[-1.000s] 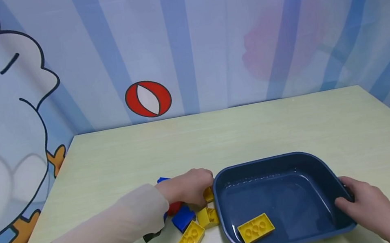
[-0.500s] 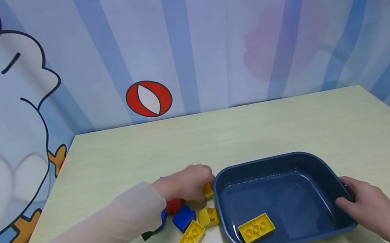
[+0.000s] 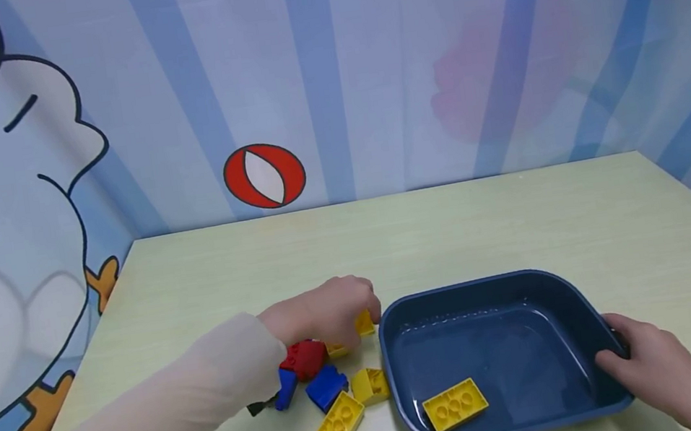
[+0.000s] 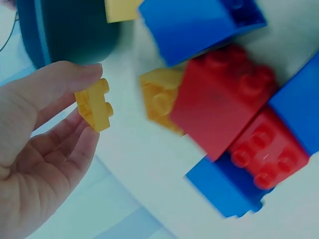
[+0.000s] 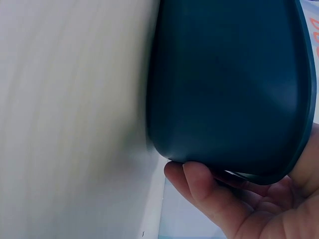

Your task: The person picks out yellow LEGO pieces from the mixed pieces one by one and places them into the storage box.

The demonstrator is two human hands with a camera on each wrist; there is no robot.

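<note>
My left hand [image 3: 341, 311] pinches a small yellow building block [image 4: 99, 107] between thumb and fingers, just left of a dark blue plastic bin [image 3: 486, 335]. Its fingers partly cover that block in the head view. Below the hand lie a red block [image 3: 304, 361], blue blocks [image 3: 326, 387] and yellow blocks [image 3: 337, 426]. Another yellow block [image 4: 162, 97] lies beside the red one in the left wrist view. My right hand [image 3: 656, 364] grips the bin's right end, thumb over the rim. One yellow block [image 3: 454, 405] lies in the bin, stud side down.
The bin stands on a pale wooden table [image 3: 389, 246]. A dark piece [image 3: 259, 406] lies at the left of the pile, partly under the left sleeve [image 3: 180, 405]. A wall with a printed ball [image 3: 264, 176] rises behind the table.
My left hand has risen slightly away from the pile with the yellow block, uncovering more of the red and blue blocks. The right hand and the bin have stayed put.
</note>
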